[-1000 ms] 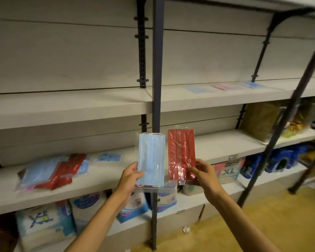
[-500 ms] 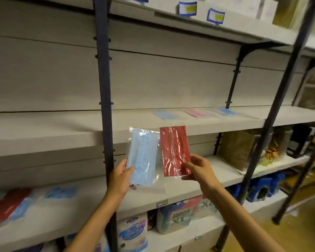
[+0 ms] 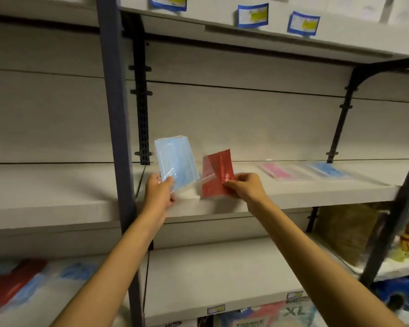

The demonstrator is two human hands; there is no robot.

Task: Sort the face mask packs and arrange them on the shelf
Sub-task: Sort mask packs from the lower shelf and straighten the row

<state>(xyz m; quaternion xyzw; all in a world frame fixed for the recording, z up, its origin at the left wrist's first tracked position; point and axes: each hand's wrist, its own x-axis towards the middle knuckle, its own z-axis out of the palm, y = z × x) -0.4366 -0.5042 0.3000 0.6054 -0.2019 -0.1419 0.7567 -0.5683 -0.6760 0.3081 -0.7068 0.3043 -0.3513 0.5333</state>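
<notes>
Head view: grey middle shelf (image 3: 57, 192), pink pack (image 3: 275, 172) and blue pack (image 3: 326, 169) laid there. Our left hand (image 3: 159, 197) pinches light-blue pack (image 3: 176, 161), right hand (image 3: 244, 188) pinches red pack (image 3: 219, 175), raised over the shelf, likely for placing by colour.

Shelf labels (image 3: 253, 15): print too small to read. Mask pile (image 3: 17, 284), lower left: blurred. Boxes (image 3: 269, 316) below: cut by bottom edge.
</notes>
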